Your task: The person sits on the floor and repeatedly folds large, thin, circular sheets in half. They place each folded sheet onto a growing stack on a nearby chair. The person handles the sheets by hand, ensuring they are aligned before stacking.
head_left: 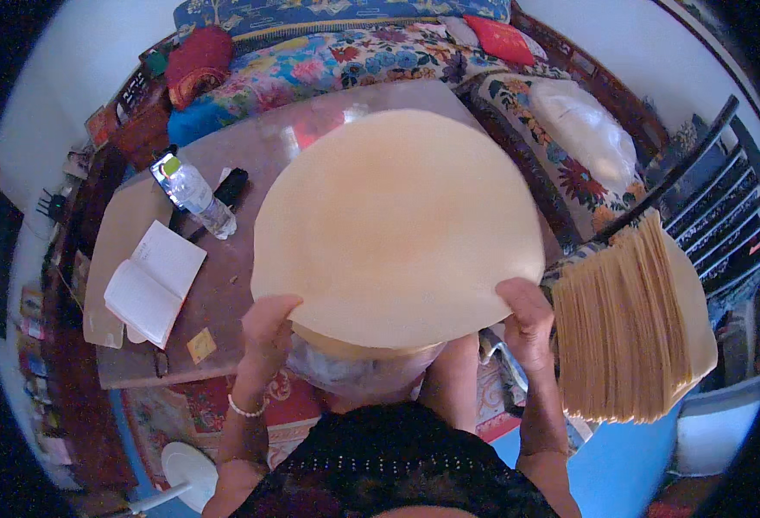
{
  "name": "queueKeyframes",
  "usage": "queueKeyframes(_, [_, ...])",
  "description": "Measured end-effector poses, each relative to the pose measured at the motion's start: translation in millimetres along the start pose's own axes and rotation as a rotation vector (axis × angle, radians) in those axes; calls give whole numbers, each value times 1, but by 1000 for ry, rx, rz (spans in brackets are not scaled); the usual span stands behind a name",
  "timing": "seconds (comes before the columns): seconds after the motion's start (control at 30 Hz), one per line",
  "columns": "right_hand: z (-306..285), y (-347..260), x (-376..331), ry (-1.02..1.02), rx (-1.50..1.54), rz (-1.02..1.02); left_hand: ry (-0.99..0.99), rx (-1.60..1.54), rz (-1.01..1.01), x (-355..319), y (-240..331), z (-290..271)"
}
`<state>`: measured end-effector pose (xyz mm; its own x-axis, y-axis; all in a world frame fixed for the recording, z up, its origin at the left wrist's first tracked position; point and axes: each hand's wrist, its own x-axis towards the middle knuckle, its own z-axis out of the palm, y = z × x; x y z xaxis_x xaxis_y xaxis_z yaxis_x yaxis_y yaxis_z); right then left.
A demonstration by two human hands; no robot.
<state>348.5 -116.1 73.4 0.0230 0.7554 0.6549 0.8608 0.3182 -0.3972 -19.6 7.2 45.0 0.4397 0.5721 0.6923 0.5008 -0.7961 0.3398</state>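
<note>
A large, round, thin tan sheet (397, 224), perhaps flatbread or rice paper, is held out flat in front of me. My left hand (268, 335) pinches its near left edge, and my right hand (528, 324) grips the near right edge. Under its near rim shows the edge of another tan piece (363, 349), above clear plastic (358, 373) on my lap. Most of what lies beneath the sheet is hidden. At my right stands a thick stack of similar tan sheets (622, 332), close to my right hand but apart from it.
Left on the low table (242, 345) are a water bottle (197, 197), an open notebook (157, 281), a dark object (231, 188) and a small yellow packet (200, 345). Floral cushions (371, 65) line the far side. A black metal rack (717, 203) stands at right.
</note>
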Motion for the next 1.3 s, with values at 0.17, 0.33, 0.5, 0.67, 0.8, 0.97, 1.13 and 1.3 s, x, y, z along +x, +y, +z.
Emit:
queueKeyframes(0.17, [10,2,-26,-118,76,156,-232,15,-128,-28,-5,2])
queueKeyframes(0.33, [10,10,6,-100,-79,117,-287,78,-220,10,-30,11])
queueKeyframes(0.5, [43,64,65,-230,-324,218,-347,89,-228,104,-82,60])
queueKeyframes(0.67, [102,138,114,-314,-423,394,-144,181,-133,148,-110,123])
queueKeyframes(0.8, [129,189,107,-332,-477,435,-386,195,-131,127,-74,144])
queueKeyframes(0.97, [127,186,106,-351,-424,503,-538,299,-224,65,-56,156])
queueKeyframes(1.13, [131,192,101,-330,-448,467,-455,354,-201,52,-56,158])
queueKeyframes(1.3, [132,188,97,-288,-478,504,-438,515,-229,44,-62,160])
